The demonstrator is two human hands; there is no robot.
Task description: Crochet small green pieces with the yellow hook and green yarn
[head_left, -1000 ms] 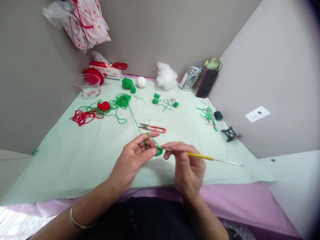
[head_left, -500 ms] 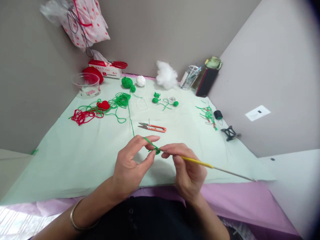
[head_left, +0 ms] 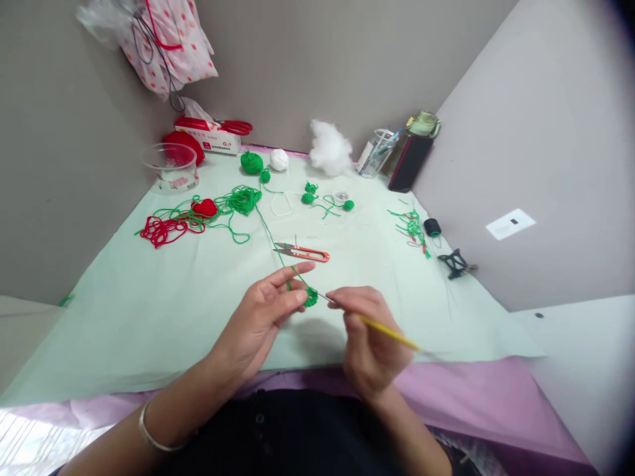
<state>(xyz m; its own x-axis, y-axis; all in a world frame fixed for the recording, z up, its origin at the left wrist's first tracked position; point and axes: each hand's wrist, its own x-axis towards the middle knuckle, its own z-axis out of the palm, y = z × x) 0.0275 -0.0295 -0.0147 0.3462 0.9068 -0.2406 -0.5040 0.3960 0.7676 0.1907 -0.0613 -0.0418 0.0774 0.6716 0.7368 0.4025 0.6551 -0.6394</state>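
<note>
Grey walls (head_left: 307, 73) rise behind a pale green tablecloth (head_left: 163, 311), above whose near half the left hand (head_left: 262, 301) pinches a small, curved piece of green crochet (head_left: 311, 298), a strand of green yarn (head_left: 299, 277) trained across its forefinger. The right hand (head_left: 372, 340) pinches a slim metal crochet hook with a yellow handle (head_left: 390, 332), tip pointing left and slightly away, at the crochet; its long axis slants to a blurred end at near right. Working a stitch appears to be the step in hand; the next move seemingly calls for taut yarn and a steady hook. Whether the tip sits inside a loop is too small to tell.
</note>
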